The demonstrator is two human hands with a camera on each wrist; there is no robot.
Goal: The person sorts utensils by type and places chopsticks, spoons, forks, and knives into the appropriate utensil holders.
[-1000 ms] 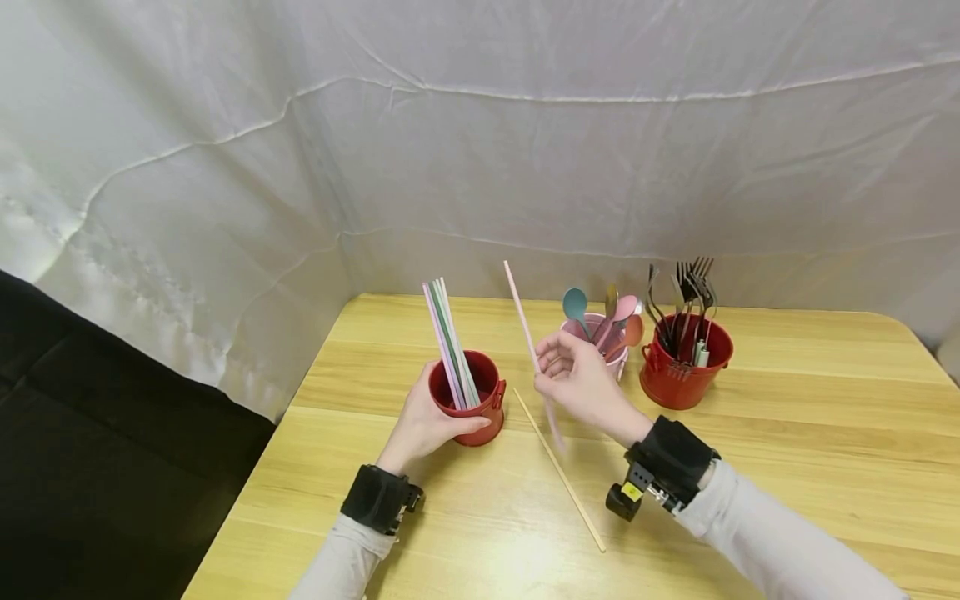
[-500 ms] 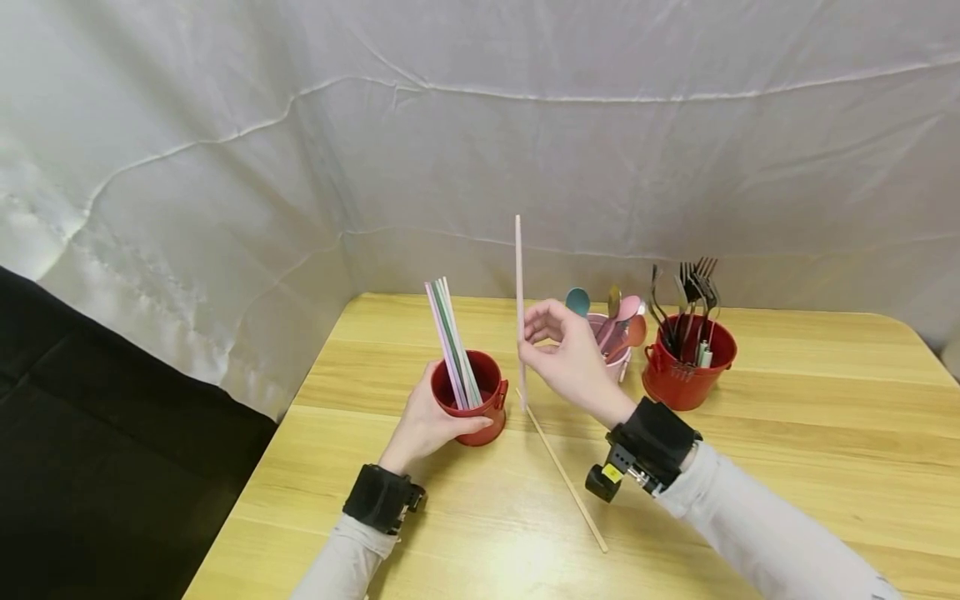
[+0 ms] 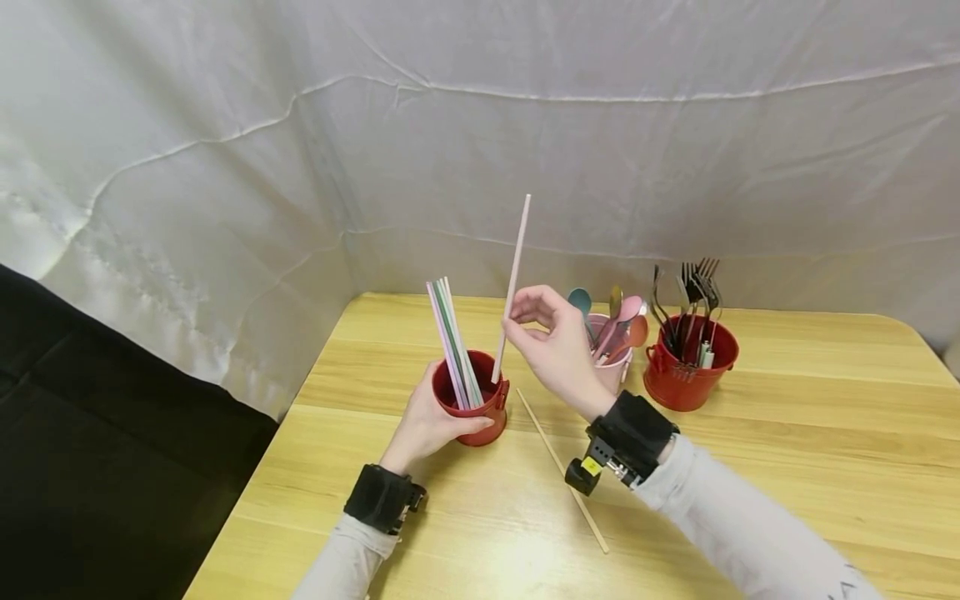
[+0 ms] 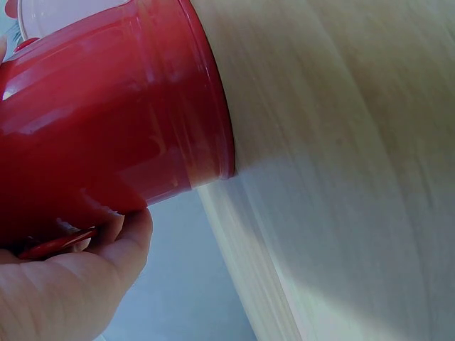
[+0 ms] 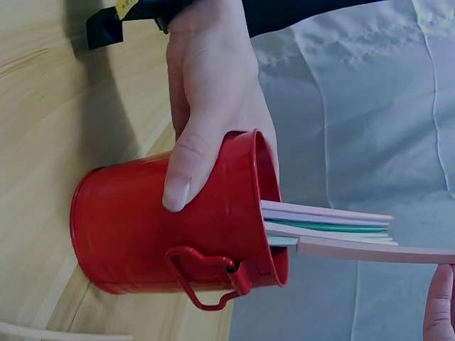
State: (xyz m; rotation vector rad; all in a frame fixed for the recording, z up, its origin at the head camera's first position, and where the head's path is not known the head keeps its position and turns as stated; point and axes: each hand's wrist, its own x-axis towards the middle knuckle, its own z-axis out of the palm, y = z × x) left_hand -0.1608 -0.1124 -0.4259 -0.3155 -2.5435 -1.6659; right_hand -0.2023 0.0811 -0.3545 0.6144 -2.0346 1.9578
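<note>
My left hand (image 3: 423, 429) grips a small red metal bucket (image 3: 482, 432) on the wooden table, its thumb across the front of the wall. Several pastel chopsticks (image 3: 453, 342), lilac, green and whitish, lean together inside. Between thumb and fingertips, my right hand (image 3: 558, 350) pinches a pale pink chopstick (image 3: 517, 262), nearly upright and tilted a little. Its lower end overlaps the bucket's mouth at the right side. In the right wrist view, that pink chopstick (image 5: 377, 251) lies along the others at the rim. One bare wood-coloured chopstick (image 3: 551, 450) lies on the table to the bucket's right.
Behind my right hand stands a pink bucket (image 3: 609, 377) of colourful spoons (image 3: 628, 310). Farther right, another red bucket (image 3: 682, 388) holds dark and silver forks (image 3: 701, 287). A pale curtain (image 3: 600, 167) hangs behind the table (image 3: 810, 433).
My right hand has moved left with the pink chopstick, bringing it upright and its lower end to the bucket's mouth. My left hand and the bucket have stayed in place.
</note>
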